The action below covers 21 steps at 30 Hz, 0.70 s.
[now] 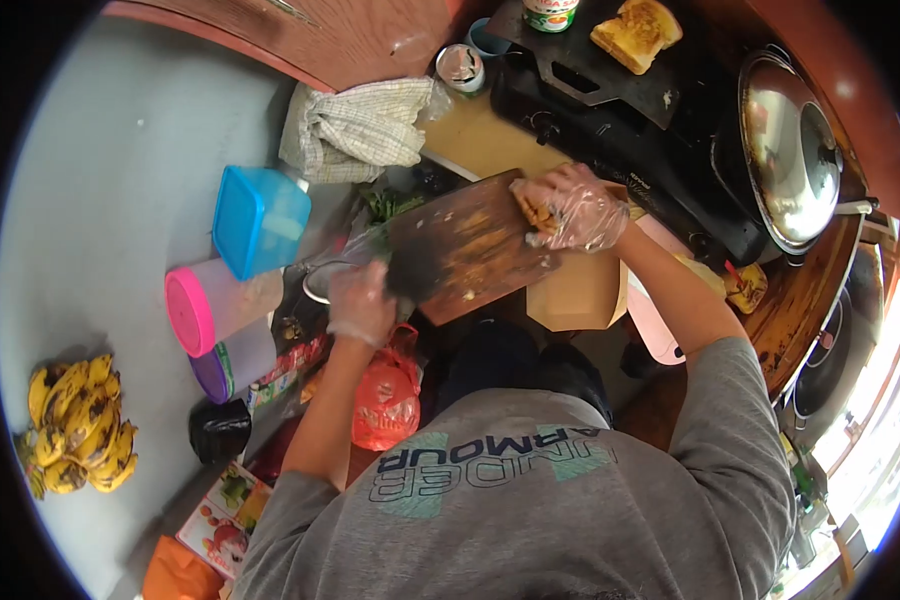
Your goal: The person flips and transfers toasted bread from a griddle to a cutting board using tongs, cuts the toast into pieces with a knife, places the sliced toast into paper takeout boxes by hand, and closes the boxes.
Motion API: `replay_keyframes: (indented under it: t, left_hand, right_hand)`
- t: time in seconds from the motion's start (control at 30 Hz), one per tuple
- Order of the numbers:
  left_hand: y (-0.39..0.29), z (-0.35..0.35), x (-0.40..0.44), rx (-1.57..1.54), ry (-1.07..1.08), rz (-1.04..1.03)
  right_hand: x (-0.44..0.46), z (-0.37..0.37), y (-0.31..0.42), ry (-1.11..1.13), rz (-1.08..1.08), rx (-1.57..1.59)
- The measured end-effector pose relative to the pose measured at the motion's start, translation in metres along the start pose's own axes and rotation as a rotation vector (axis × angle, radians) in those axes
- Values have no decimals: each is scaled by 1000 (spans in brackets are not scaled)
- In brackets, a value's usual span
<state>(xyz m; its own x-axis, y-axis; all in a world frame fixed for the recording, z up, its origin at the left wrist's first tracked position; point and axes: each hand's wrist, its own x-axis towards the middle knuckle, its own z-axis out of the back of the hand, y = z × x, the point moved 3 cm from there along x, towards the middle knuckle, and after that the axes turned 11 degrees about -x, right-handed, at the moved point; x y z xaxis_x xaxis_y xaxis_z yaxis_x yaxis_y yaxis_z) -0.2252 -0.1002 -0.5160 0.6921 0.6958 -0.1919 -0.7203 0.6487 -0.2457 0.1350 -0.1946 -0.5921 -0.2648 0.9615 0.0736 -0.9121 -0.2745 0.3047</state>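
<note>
My right hand (578,208), in a clear plastic glove, is closed around several brown cooked food pieces (537,208). It is at the right end of a wooden cutting board (485,250) marked with crumbs and dark stains. My left hand (362,302), also gloved, is closed at the board's left edge; its fingertips are partly hidden. Below my right hand is an open brown paper food box (573,297). Green leaves (388,206) show beyond the board's upper left edge.
Toasted bread (637,35) lies on a black griddle (610,85) over the stove. A lidded pot (790,155) stands at right. Left are a cloth (358,128), a blue container (260,220), a pink-lidded jar (192,310) and bananas (80,425). A red plastic bag (386,400) hangs nearby.
</note>
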Motion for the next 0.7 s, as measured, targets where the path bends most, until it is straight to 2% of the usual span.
replay_keyframes:
  t: [0.03, 0.13, 0.2, 0.4, 0.47, 0.53, 0.57, 0.63, 0.7]
  left_hand:
    - [-3, 19, -15, 25, 94, 101]
    - [1, 41, -63, -29, 28, 152]
    - [1, 51, -82, -46, 27, 284]
    - [-6, 54, -77, 17, 62, 384]
    - [-10, 56, -65, 26, 61, 369]
    - [-10, 54, -54, 37, 63, 349]
    - [-6, 50, -47, 79, 67, 343]
    - [-3, 45, -32, 119, 62, 323]
    - [-6, 44, -16, 205, 2, 184]
  right_hand:
    - [-3, -10, -8, 27, -63, -23]
    - [-10, -13, -18, 57, -159, -23]
    - [-14, -13, -14, 42, -212, -120]
    - [-31, 11, 5, 132, -201, -171]
    - [-46, 15, 3, 109, -217, -161]
    - [-70, 34, 6, -131, -319, -204]
    - [-83, 27, 8, -137, -328, -215]
    - [-122, -3, -1, -488, -912, -125]
    - [-138, -35, 11, -51, -982, -348]
